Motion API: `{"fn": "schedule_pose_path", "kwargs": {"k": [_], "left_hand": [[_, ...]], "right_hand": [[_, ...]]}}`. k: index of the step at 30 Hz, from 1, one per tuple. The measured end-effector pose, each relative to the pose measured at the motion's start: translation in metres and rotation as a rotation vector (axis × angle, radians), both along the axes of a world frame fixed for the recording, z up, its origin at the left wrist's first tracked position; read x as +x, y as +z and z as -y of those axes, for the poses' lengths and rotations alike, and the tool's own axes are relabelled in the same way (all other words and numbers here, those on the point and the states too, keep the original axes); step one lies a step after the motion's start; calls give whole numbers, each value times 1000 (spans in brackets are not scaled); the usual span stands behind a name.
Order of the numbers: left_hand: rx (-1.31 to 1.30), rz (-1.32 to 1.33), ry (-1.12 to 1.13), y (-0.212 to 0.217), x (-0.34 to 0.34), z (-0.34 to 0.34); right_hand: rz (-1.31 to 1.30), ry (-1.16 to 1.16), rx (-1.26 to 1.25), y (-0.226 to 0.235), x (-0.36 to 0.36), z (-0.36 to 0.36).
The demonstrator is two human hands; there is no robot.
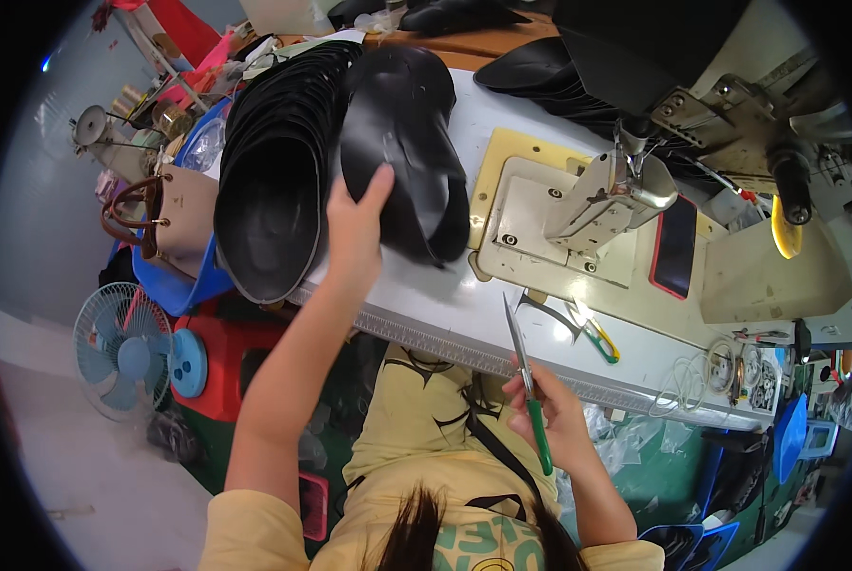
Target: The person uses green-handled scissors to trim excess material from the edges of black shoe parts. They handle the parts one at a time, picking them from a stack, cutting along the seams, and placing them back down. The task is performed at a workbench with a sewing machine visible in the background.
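My left hand [357,233] is at the lower left edge of a glossy black shoe upper [402,124], its thumb on top and its other fingers mostly hidden. Beside it on the left stands a nested stack of similar black uppers [274,209], open rims toward me. In my right hand [554,414], near the table's front edge, is a pair of green-handled scissors [533,409]. Their slim blades point up and away from me; the fingers are closed around them.
An industrial sewing machine [607,214] stands right of the upper, with a red-edged phone [673,246] beside it. Yellow-and-green thread snips [597,338] lie on the white table [445,319]. More black pieces [540,76] lie behind. A fan [126,352] and a handbag [183,214] are at left.
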State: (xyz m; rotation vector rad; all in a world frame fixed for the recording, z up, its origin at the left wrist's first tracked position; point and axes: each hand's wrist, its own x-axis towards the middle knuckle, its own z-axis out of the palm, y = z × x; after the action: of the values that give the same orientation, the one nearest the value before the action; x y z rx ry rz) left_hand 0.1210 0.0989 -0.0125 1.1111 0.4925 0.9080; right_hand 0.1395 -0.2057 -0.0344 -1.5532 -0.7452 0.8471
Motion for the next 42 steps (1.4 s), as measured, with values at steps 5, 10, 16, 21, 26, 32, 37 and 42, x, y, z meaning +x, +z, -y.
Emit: {"fn": "schedule_pose_path", "kwargs": {"k": [5,10,16,21,26,32,37,42], "left_hand": [[-282,-87,-302,5,-50,68],[-403,-108,-559,7,-71,86],[-221,-130,-593,8,-73,91],[-235,-71,-535,1,-68,105],[-122,-79,-396,-6,-67,118],[-149,-70,-392,-3,-68,119],[-152,-91,-386,-6,-68,121],[-148,-95,-385,-5,-70,123]], "right_hand": [[26,-34,25,6,-2,-3],[103,11,-86,14,-2,-2],[11,-10,-43,14,-8,1],[-328,4,17,10,-13,9],[-249,14,27,2,-15,9],[-287,-26,55,6,-20,6],[-322,-65,65,4,-26,7],[-297,-69,19,4,-27,10]]}}
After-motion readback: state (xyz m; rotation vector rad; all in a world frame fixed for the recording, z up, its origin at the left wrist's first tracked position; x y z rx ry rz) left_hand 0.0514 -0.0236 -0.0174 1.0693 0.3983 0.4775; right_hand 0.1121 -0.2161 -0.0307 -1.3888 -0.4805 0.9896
